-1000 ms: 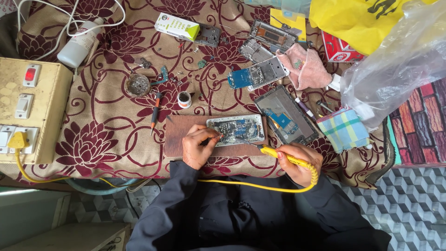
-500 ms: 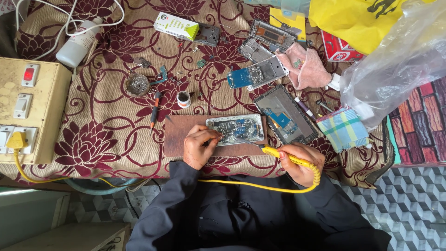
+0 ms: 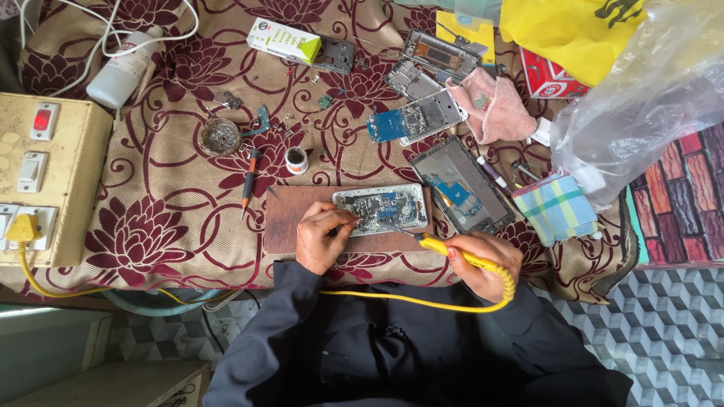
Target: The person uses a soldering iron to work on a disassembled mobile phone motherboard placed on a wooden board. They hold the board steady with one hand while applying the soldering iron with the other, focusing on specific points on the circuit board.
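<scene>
Nothing has shifted: right hand point(image 3: 483, 264) still grips the yellow soldering iron point(image 3: 441, 246) (tip on the opened phone's circuit board point(image 3: 382, 209)); left hand point(image 3: 320, 235) pinches at the board's near-left edge, so the work goes on.

Beyond my work: white bottle point(image 3: 121, 69) at far left corner, beige switch box point(image 3: 47, 177) beside it. Green-white carton point(image 3: 284, 41) up top. Pink cloth point(image 3: 494, 108) beside opened phone frames point(image 3: 419, 120). Checked cloth point(image 3: 556, 208) right. Small round tin point(image 3: 220, 136), contents unclear to me.
</scene>
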